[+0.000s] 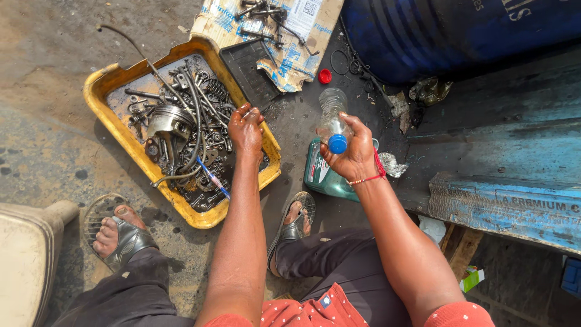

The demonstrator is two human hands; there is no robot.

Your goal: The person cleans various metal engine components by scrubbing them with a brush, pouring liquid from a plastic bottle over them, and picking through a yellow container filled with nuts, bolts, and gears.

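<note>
My right hand [354,154] grips the light, crushable clear bottle [333,118] near its blue cap, mid-frame, while my left hand [245,128], fingers curled, dips into the yellow tray [115,79].

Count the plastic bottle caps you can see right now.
2: a blue cap on the clear bottle in the right hand; a red cap loose on the ground. Others may be hidden.

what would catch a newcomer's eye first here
The dented yellow metal tray, left of centre on the oily ground, brims with greasy bolts, springs and a silver piston; the left hand reaches in at its right edge. Right of it, the right hand grips a clear plastic bottle with a blue cap, below a big blue drum.
</note>
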